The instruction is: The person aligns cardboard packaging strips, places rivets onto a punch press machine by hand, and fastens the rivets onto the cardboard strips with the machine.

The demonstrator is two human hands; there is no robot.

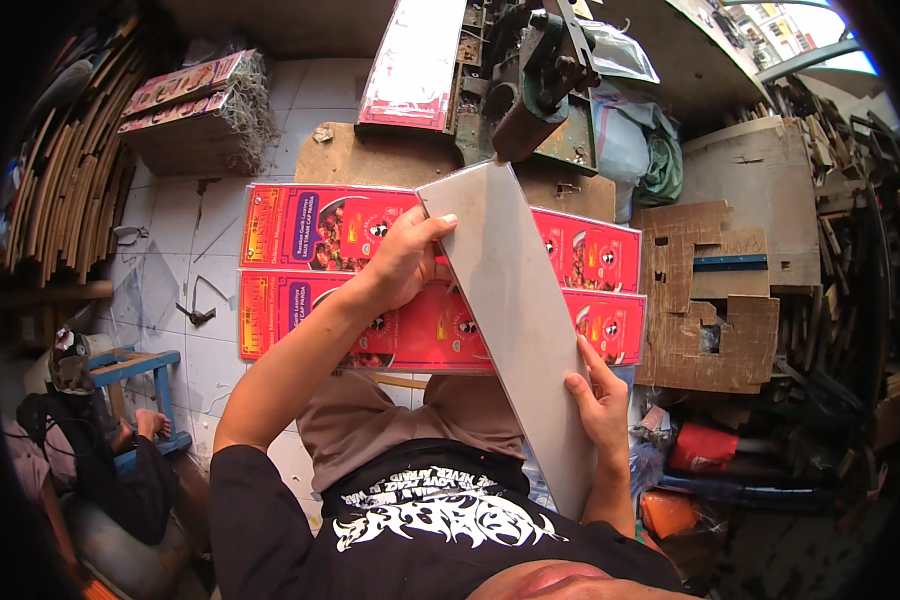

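Observation:
A long grey-white flat strip [520, 300] slants across my front, its far end beside the press and its near end by my right side. My left hand [407, 258] is closed on its left edge near the far end, thumb on top of the face. My right hand [602, 400] holds the right edge nearer to me, thumb on the face and fingers partly hidden beneath. Under the strip lie two rows of red printed panels, a farther panel [280, 230] and a nearer panel [430, 325], both partly covered by the strip and my left arm.
A dark metal press [530, 115] stands ahead, with a printed panel [410, 65] on its left. Tied bundles [185, 100] sit far left beside stacked wood strips [65, 150]. Cut brown boards [710, 340] stand right. A person's foot [152, 423] shows by a blue stool [135, 375].

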